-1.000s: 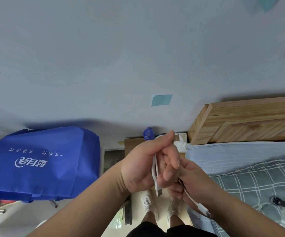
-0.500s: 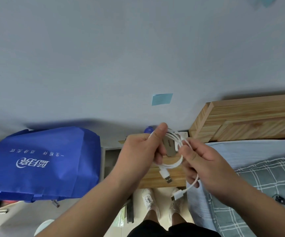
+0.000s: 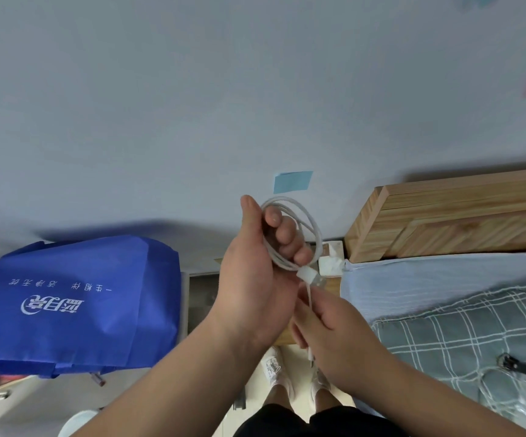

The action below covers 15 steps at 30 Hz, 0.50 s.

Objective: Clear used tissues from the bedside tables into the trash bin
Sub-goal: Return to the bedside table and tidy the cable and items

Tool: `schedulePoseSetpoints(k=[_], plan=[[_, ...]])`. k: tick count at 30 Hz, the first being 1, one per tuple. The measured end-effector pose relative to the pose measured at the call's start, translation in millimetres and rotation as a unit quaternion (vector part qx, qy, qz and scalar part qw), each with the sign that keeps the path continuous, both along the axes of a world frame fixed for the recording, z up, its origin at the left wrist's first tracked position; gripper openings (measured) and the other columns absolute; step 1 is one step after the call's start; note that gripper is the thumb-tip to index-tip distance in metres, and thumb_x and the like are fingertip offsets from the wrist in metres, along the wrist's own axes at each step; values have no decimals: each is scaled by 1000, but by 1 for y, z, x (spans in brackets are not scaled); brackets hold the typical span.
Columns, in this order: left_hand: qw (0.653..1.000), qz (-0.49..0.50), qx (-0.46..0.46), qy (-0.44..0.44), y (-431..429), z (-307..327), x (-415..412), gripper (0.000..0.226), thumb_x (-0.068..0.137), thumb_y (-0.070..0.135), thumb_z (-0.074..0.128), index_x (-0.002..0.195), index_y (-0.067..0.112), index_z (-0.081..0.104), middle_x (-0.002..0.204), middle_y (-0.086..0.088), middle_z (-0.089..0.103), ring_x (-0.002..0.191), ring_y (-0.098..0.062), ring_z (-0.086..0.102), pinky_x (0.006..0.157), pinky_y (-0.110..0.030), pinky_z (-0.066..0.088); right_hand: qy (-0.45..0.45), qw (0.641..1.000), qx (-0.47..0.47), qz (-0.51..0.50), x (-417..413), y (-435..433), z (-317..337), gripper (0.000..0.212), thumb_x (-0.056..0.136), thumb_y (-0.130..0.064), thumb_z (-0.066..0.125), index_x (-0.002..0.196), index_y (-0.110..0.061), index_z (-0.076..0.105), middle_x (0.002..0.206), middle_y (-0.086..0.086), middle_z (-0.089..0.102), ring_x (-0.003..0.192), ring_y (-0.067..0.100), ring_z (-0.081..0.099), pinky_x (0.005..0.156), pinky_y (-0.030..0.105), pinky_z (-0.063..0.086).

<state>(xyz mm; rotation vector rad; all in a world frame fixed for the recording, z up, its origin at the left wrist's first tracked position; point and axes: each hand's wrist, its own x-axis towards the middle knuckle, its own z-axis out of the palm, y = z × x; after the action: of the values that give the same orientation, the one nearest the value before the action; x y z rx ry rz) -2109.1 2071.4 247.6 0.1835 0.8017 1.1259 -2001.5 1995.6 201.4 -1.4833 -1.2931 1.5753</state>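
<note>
Left of the small wooden bedside desk hangs a large blue fabric bag with white print. Above the desk, the left hand has its fingers curled through a coiled white USB cable, while the right hand pinches the cable's hanging end. A crumpled white tissue lies on the desk's far right corner, beside the pale wooden headboard.

blue bag | white cable | wooden headboard | plaid bedding

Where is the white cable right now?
In the head view, the white cable is near the middle, coiled in a loop around the fingers of the left hand, while the right hand pinches its loose end just below, in front of the wooden headboard.
</note>
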Motion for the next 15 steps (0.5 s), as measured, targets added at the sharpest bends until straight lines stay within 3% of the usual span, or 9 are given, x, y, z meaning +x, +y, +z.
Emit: schedulePoseSetpoints(k=[2,4,6,9,11,13,15], plan=[[999,11,38,37,-3,-7,3,48,109,47,44,76,17,62,68,0,57,59,-14,56,57,-25,55,18,998,-53,19,1,2,9,35,105,-42,48,72,-32,56,54,-6,54,41,7,46,43,19,41],[991,3,90,96,-8,-16,3,43,110,40,43,86,16,70,85,-6,71,79,-18,71,74,-27,61,83,984,-149,43,8,4,20,24,100,-43,52,85,-30,64,57,-2,53,41,16,44,41,25,40],[958,-31,168,231,-15,-23,-1,41,111,39,42,96,22,76,103,-5,79,100,-20,76,88,-28,60,88,976,-188,69,18,6,29,18,97,-45,56,94,-33,69,59,-2,53,43,20,42,40,26,40],[841,-146,295,429,-24,-31,-11,36,110,45,40,105,32,72,110,6,78,108,-14,73,89,-18,55,-40,987,-124,94,32,9,35,34,98,-49,59,82,-20,66,56,3,53,41,14,46,42,27,39],[774,-229,346,478,-27,-35,-17,35,110,45,39,106,27,70,101,8,75,102,-16,72,86,-27,57,-163,982,-37,89,38,10,40,47,91,-60,55,80,-16,65,61,10,57,43,6,45,46,29,38],[743,-268,357,499,-30,-35,-17,41,110,43,40,101,17,69,89,4,70,87,-18,69,78,-44,57,-247,964,50,85,40,8,43,47,82,-65,46,82,-23,67,67,2,64,52,11,54,49,28,40],[753,-269,340,496,-32,-35,-15,51,108,46,40,93,5,66,81,-9,65,77,-28,63,73,-51,52,-259,957,102,75,39,7,45,39,80,-62,44,84,-30,65,69,-9,65,61,13,58,53,28,43]])
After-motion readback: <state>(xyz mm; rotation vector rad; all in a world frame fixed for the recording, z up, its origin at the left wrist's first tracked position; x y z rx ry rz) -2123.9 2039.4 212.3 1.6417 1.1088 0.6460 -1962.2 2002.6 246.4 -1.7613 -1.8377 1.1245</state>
